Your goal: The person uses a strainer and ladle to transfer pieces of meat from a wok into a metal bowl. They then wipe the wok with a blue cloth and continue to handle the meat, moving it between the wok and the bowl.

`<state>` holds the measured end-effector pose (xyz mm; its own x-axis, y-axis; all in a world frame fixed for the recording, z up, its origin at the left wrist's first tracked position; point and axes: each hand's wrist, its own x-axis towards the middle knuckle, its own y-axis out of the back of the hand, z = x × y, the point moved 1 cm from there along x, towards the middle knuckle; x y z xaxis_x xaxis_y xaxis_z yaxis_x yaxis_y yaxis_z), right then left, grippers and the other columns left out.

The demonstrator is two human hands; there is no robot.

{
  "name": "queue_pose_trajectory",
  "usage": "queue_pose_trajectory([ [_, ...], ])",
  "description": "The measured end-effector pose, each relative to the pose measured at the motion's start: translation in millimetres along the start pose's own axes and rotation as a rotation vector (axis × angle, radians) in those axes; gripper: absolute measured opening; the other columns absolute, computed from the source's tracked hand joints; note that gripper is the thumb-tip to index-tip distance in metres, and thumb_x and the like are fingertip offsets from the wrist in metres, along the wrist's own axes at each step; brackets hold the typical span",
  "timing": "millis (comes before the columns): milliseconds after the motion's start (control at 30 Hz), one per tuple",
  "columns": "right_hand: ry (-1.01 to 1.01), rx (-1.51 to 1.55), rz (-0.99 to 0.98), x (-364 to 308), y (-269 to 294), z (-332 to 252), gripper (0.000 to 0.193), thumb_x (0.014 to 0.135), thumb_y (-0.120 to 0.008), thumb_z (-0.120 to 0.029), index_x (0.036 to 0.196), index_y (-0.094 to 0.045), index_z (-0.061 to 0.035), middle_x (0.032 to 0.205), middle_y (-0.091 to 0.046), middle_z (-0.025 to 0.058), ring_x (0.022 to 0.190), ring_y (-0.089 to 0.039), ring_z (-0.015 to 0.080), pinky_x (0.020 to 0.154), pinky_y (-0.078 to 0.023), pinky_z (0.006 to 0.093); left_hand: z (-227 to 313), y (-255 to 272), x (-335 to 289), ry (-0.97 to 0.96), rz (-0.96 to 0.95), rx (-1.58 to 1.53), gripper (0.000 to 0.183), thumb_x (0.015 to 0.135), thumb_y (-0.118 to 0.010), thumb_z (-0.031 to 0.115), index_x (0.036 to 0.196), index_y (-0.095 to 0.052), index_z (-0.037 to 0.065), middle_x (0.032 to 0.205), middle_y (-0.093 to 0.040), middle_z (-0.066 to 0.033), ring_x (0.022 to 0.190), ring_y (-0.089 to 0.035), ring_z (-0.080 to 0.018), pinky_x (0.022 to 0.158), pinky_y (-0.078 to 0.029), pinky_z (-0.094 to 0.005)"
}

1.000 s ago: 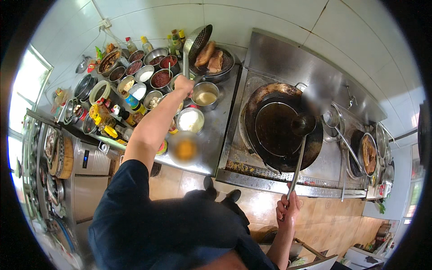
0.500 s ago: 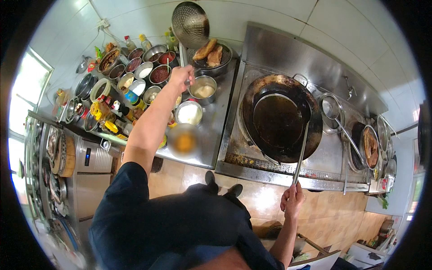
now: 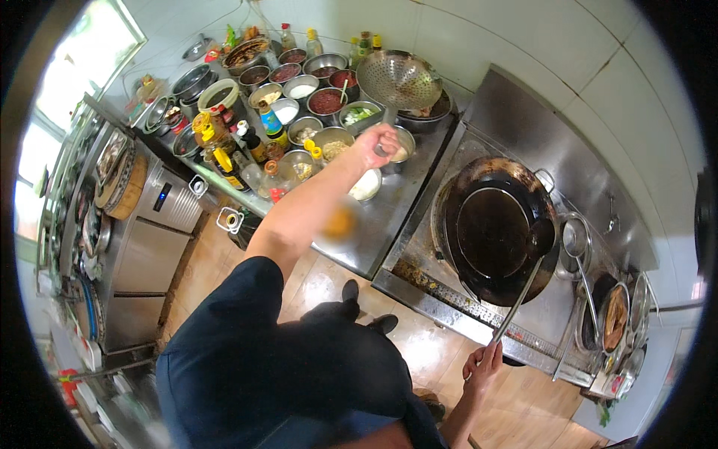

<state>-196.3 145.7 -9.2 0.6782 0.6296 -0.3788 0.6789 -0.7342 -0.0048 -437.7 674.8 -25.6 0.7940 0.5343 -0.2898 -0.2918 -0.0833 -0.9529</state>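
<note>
My left hand [image 3: 376,146] is closed around the handle of a large perforated skimmer [image 3: 400,79]. The skimmer's bowl is over a dark round pan [image 3: 441,112] at the back of the counter and hides most of what lies there; a bit of browned food shows under its rim. In my right hand [image 3: 482,365] is the long handle of a ladle [image 3: 521,295], whose dark bowl rests against the right inner side of a big black wok [image 3: 465,277]. Dark liquid [image 3: 493,232] sits in the bottom of the wok.
Several metal bowls of seasonings, such as a red chili one [image 3: 327,101], crowd the left counter beside sauce bottles [image 3: 213,133]. Right of the wok, another ladle [image 3: 577,243] lies over a metal pot, near a strainer with browned food [image 3: 616,318]. A steel backsplash [image 3: 553,142] rises behind the stove.
The skimmer has come down from its raised position over the pan and now covers the browned food pieces. The ladle's bowl now shows at the wok's right side. The whole view has shifted.
</note>
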Motion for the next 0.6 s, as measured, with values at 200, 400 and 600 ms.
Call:
queue_pose_trajectory([
  [200,0.003,0.041,0.023,6.3,-3.6,-4.9,0.035,0.104,-0.041,-0.027,0.134,-0.046,-0.0074,0.062,-0.031,-0.0031,0.037,-0.027,0.0047,0.028,-0.022,0.0214,24.0,-11.1,-28.5,0.058,-0.19,-0.21,0.028,0.086,-0.054,0.004,0.063,-0.04,0.012,0.057,-0.037,0.0043,0.048,-0.038,-0.0072,0.041,-0.03,-0.0204],
  [400,0.007,0.122,0.029,-3.2,-14.8,-18.2,0.032,0.103,-0.046,-0.029,0.128,-0.051,-0.0105,0.061,-0.031,-0.005,0.04,-0.027,0.0039,0.029,-0.022,0.0199,61.6,-6.2,-28.1,-0.284,-0.04,-0.198,0.018,0.08,-0.054,0.006,0.065,-0.045,0.011,0.056,-0.044,0.0026,0.046,-0.043,-0.0088,0.044,-0.039,-0.0218],
  [600,-0.092,0.215,0.055,-5.3,-28.3,-42.6,0.041,0.104,-0.043,-0.027,0.139,-0.042,-0.0066,0.065,-0.034,-0.0058,0.042,-0.029,0.0023,0.031,-0.023,0.0184,118.1,55.9,-27.1,-0.389,0.126,-0.297,0.009,0.083,-0.051,0.003,0.075,-0.048,0.003,0.068,-0.052,-0.0049,0.054,-0.052,-0.0133,0.052,-0.049,-0.0244],
])
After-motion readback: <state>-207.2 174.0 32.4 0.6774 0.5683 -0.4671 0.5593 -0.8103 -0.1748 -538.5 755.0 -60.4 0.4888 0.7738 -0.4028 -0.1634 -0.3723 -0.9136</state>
